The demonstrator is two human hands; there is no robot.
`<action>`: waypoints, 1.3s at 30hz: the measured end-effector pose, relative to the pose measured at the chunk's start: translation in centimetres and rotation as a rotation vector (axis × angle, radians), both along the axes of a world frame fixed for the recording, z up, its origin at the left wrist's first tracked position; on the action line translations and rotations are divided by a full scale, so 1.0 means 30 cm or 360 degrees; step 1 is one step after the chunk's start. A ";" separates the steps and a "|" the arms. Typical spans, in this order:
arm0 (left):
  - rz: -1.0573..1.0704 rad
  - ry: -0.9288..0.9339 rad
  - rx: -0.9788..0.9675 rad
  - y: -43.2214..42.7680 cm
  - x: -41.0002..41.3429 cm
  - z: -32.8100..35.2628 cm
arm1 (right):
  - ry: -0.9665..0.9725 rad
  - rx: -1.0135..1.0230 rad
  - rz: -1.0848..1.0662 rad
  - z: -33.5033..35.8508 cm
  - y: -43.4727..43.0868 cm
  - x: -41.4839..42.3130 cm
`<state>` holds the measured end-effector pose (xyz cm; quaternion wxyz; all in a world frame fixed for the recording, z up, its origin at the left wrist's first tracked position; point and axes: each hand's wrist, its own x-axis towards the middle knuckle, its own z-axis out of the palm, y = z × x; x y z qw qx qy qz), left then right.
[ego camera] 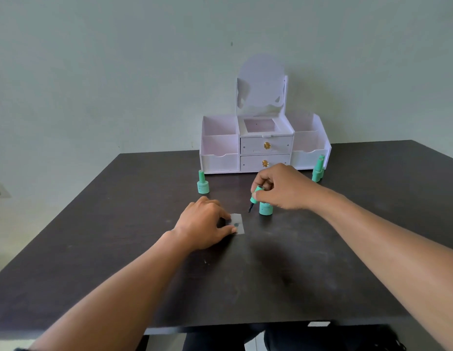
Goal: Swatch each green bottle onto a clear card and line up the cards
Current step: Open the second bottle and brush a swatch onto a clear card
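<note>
A clear card [238,223] lies on the dark table [296,274] with a small green dot of polish on it. My left hand [205,224] pins the card's left edge with fingertips and thumb. My right hand [283,186] grips a green brush cap [257,193], its dark brush tip [250,207] hanging just above and right of the card. The open green bottle [266,208] stands under my right hand. A capped green bottle [202,183] stands to the left. Two more green bottles [318,169] stand at the far right.
A white organizer [264,145] with two drawers, open side bins and a tall back panel stands at the table's far edge against the wall. The table's near edge runs just below my forearms.
</note>
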<state>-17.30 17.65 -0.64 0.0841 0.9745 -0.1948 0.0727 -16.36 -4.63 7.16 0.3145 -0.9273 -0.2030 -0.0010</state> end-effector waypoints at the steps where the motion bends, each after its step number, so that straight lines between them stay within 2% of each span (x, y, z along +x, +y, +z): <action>1: 0.0008 0.0000 0.0009 0.013 0.015 0.005 | 0.0009 0.0006 0.0005 -0.001 0.010 0.010; 13: 0.0157 0.0030 0.0055 0.178 0.077 0.022 | 0.0098 0.0044 0.0066 -0.010 0.116 0.103; 30: 0.0059 0.0234 -0.0015 0.177 -0.016 0.080 | 0.0101 0.0057 0.0108 -0.030 0.132 0.087; 39: 0.0052 0.0252 0.0086 0.193 -0.035 0.108 | 0.0051 0.0037 0.0124 -0.004 0.143 0.067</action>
